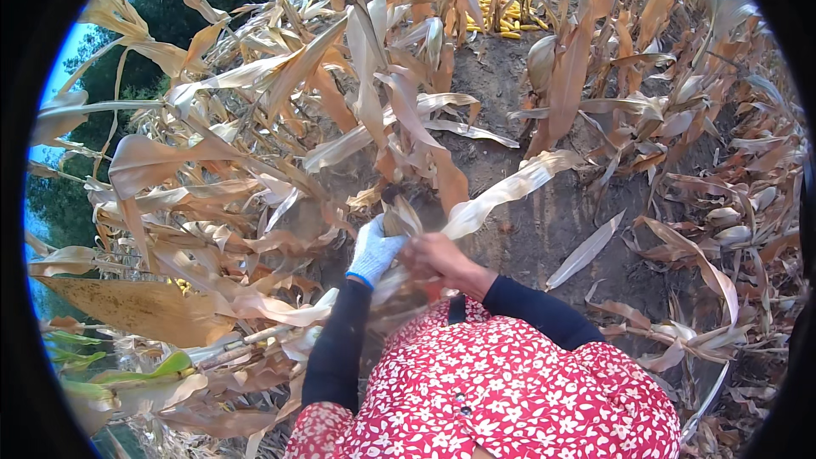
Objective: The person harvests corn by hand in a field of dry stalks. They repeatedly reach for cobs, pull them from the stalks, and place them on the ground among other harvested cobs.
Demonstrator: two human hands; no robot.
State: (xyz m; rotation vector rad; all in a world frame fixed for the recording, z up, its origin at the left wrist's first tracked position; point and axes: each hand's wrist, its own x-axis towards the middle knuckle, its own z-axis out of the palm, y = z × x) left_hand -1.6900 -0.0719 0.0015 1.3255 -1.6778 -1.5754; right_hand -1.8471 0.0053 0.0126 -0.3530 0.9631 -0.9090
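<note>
My left hand [377,248], in a white knit glove with a blue cuff edge, grips an ear of corn in its dry husk [401,217]. The husk's tip points up and away from me, with dark silk at its end. Pressed against the ear's near side is my bare right hand [437,258], its fingers curled and slightly blurred. Whether those fingers pinch the husk is hard to tell. A long pale dry leaf [510,191] reaches up and right from behind my right hand. Any kernels inside the husk are hidden.
Dry corn stalks [376,32] stand ahead, their leaves crowding the left side. Beyond them a pile of husked yellow corn cobs [507,16] lies on bare soil [535,229]. More dry stalks and husks [733,223] line the right. One loose leaf [586,252] rests on the soil.
</note>
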